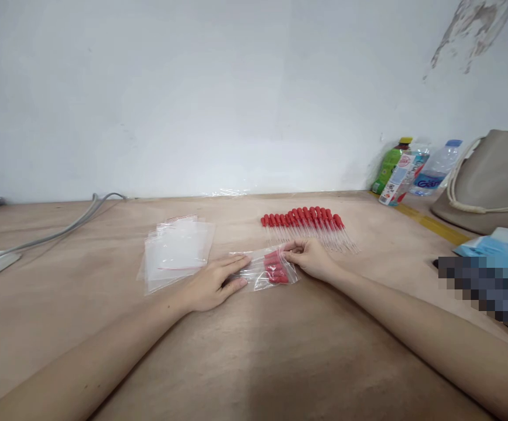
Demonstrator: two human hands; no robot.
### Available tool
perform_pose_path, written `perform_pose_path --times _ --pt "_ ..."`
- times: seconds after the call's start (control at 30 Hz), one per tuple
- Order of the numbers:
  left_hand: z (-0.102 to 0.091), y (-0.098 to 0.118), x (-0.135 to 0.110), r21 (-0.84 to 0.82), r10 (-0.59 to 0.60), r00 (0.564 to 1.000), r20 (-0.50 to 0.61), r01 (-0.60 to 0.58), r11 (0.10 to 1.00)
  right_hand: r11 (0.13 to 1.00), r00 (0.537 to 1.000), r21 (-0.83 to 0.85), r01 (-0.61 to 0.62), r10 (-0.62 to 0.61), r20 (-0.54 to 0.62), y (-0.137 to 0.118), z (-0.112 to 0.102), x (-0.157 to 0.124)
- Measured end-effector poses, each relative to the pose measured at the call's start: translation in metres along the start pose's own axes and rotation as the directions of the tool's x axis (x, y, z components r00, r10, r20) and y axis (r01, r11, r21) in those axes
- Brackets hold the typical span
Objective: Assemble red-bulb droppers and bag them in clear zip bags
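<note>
A clear zip bag [259, 284] lies flat on the table between my hands. Several red-bulbed droppers [275, 268] are inside it, bulbs toward the right. Across the bag's left end rests my left hand [216, 283], its fingers stretched out. My right hand [313, 258] pinches the bag's right edge near the bulbs, thumb against the fingers. Behind it is a row of more droppers [309, 217] with red bulbs away from me and thin clear tubes toward me. A loose stack of flat clear zip bags [177, 248] is beyond my left hand.
The wooden table [219, 362] meets a white wall [184, 105]. A grey cable [69, 227] runs along the left. At the right are a green bottle [388, 166], a carton [397, 178], a water bottle [433, 172], a grey bag [491, 175] and a blue packet [495, 251].
</note>
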State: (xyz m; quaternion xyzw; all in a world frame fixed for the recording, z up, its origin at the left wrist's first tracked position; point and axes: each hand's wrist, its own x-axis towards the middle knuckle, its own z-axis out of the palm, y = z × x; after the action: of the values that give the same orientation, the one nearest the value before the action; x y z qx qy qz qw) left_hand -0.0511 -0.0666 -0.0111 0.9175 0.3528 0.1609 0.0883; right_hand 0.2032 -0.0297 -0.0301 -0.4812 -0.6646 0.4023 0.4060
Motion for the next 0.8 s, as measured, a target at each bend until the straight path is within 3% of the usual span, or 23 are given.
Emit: perform_pose_path --times 0.1,0.27,0.33,0.4,0.47,0.57,0.63,0.7,0.8 --pt "-0.001 0.001 0.0 0.005 -0.012 1.0 0.011 0.012 1.0 0.999 0.999 -0.032 0.037 -0.037 0.018 0.001 0.001 0.0" --pt "-0.001 0.001 0.0 0.005 -0.016 1.0 0.01 0.016 1.0 0.936 0.941 -0.173 0.306 -0.27 0.205 0.0 -0.003 -0.005" --pt "-0.001 0.001 -0.001 -0.004 -0.011 1.0 0.015 0.011 1.0 0.902 0.946 -0.29 0.32 -0.29 0.144 0.001 -0.005 -0.008" --pt "-0.001 0.001 -0.001 -0.007 0.005 1.0 0.023 -0.005 1.0 0.876 0.953 -0.392 0.283 -0.303 0.011 0.001 -0.008 -0.012" --pt "-0.002 0.0 -0.002 0.004 0.022 0.999 0.036 -0.022 1.0 0.825 0.923 -0.457 0.331 -0.384 -0.025 0.0 -0.012 -0.016" --pt "-0.002 -0.001 -0.003 0.063 0.055 0.997 0.061 -0.059 0.996 0.704 0.838 -0.467 0.535 -0.513 0.185 -0.004 -0.018 -0.022" --pt "0.0 -0.003 -0.003 0.159 0.056 0.998 -0.009 -0.054 0.986 0.669 0.796 -0.432 0.605 -0.524 0.304 -0.007 -0.02 -0.025" --pt "0.001 -0.004 -0.002 0.259 0.034 0.984 -0.176 0.013 0.966 0.68 0.779 -0.383 0.625 -0.512 0.362 -0.009 -0.018 -0.028" --pt "0.003 0.004 0.0 0.279 0.012 0.913 -0.408 0.112 0.954 0.703 0.748 -0.292 0.648 -0.514 0.42 -0.009 -0.014 -0.03"
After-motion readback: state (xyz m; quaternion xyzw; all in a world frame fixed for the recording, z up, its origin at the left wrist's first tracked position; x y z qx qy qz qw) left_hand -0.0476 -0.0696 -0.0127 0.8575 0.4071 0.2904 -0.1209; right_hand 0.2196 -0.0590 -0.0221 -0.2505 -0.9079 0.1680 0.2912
